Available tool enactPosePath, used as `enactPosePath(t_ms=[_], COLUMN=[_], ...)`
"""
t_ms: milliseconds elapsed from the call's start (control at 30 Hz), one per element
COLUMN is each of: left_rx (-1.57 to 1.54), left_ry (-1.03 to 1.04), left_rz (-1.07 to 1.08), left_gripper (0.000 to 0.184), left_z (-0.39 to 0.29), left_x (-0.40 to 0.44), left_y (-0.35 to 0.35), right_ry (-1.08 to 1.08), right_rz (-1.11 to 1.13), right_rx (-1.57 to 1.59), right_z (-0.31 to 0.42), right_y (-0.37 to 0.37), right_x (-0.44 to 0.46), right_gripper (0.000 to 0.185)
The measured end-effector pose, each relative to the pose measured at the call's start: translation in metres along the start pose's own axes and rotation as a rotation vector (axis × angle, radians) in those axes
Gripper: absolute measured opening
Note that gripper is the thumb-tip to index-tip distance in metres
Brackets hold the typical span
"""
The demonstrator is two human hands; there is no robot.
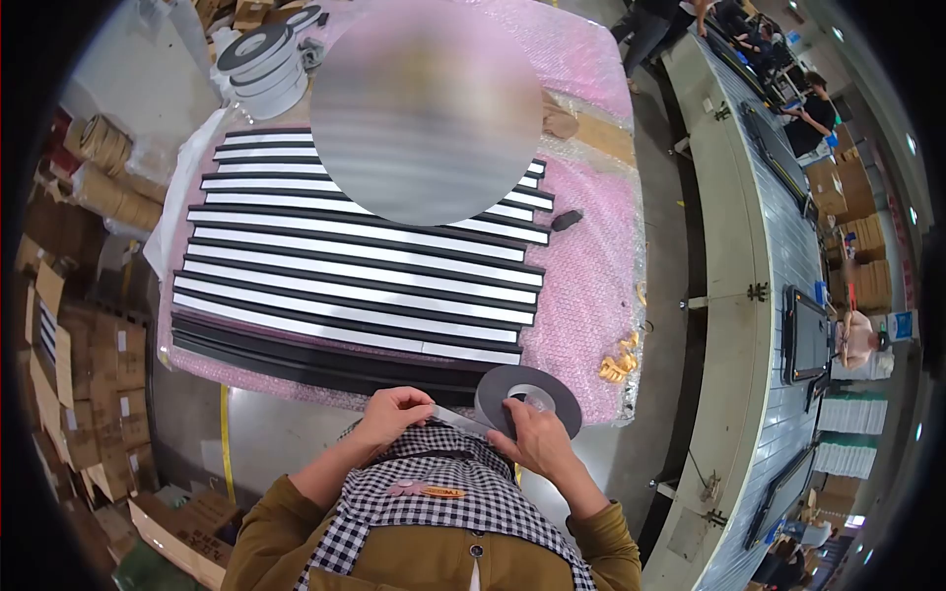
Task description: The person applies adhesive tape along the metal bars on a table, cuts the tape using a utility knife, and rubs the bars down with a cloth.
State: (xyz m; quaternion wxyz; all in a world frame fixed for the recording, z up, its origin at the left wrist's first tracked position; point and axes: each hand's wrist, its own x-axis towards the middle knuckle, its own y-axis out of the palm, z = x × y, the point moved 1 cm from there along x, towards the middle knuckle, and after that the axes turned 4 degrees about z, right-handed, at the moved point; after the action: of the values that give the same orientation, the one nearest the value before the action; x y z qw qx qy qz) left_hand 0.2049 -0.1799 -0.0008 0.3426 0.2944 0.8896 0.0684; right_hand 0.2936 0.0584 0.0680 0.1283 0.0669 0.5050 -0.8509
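At the table's near edge my right hand (537, 436) grips a large dark roll of tape (564, 402), its fingers in the roll's centre hole. A pale strip of tape (459, 421) runs from the roll to my left hand (396, 412), whose thumb and fingers pinch its end. Just beyond my hands, long black strips with white faces (365, 281) lie side by side on pink bubble wrap (591, 295). Plain black strips (325, 366) lie along the near side of this row.
Stacked tape rolls (264, 69) stand at the table's far left. A blurred disc hides the far middle. Yellow scraps (619, 362) lie at the right edge. Cardboard boxes (108, 369) are on the left. A conveyor line (734, 295) with black panels and several people is on the right.
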Motion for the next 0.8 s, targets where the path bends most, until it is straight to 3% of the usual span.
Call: enactPosePath(t_ms=[133, 233, 400, 700, 800], left_rx=[0.108, 0.191, 0.451, 0.791, 0.839], left_ry=[0.106, 0.206, 0.423, 0.315, 0.287], left_rz=[-0.192, -0.382, -0.873, -1.427, -1.460], left_gripper=[0.007, 0.005, 0.004, 0.008, 0.009], left_z=[0.003, 0.001, 0.000, 0.002, -0.002], left_x=[-0.001, -0.005, -0.038, -0.123, -0.126], left_y=[-0.029, -0.075, -0.194, -0.397, -0.447], right_ry=[0.011, 0.211, 0.209, 0.320, 0.354], right_rz=[0.001, 0.149, 0.174, 0.272, 0.247], right_rx=[-0.039, -0.046, -0.050, -0.133, -0.186], right_z=[-0.005, -0.020, -0.041, -0.034, -0.024], right_y=[-0.002, -0.010, -0.025, -0.026, -0.018], right_x=[-0.003, -0.012, -0.017, 0.017, 0.029], right_gripper=[0.048, 0.052, 0.055, 0.053, 0.052])
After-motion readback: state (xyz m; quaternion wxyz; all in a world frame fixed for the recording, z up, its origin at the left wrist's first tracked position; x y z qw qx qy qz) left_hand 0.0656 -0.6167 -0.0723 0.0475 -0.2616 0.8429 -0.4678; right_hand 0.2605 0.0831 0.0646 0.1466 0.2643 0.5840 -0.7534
